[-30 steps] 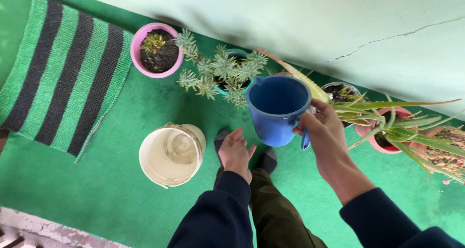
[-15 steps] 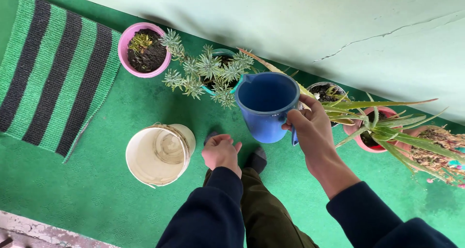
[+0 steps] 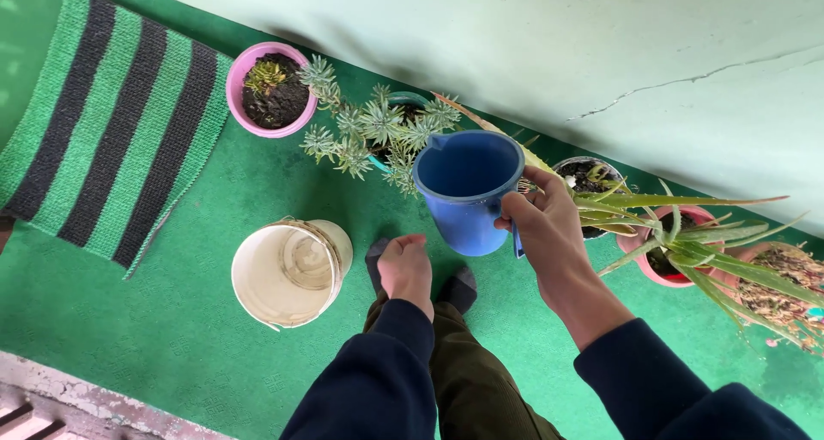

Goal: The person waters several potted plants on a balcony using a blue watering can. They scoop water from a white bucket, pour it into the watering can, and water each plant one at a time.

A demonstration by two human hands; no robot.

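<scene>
Right hand: the right hand point(image 3: 542, 225) is closed round the handle of the blue jug point(image 3: 468, 191), holding it upright in the air, spout toward the grey-green succulent point(image 3: 369, 135).
Left hand: the left hand point(image 3: 405, 267) holds nothing, its fingers curled loosely inward, hanging above the person's knee and dark socks.
Change: a second ago the left hand's fingers were spread out flat; now they are drawn in. The jug sits a little higher and further left in view than before, closer to the succulent; the right hand's grip on it looks the same.
Blue jug: the inside shows only blue wall; whether any water lies in it cannot be told.
White bucket: the white bucket point(image 3: 287, 273) stands on the green carpet point(image 3: 215, 200) just left of the left hand, and looks to hold clear water.
Pink pot: the pink pot point(image 3: 266, 88), by the wall, holds dark soil and a small yellowish-green plant.
Red pot: the red pot point(image 3: 665, 255), right of the right hand, holds a long-leaved aloe.
Mat: a green and black striped mat point(image 3: 112, 122) lies at the far left.
</scene>
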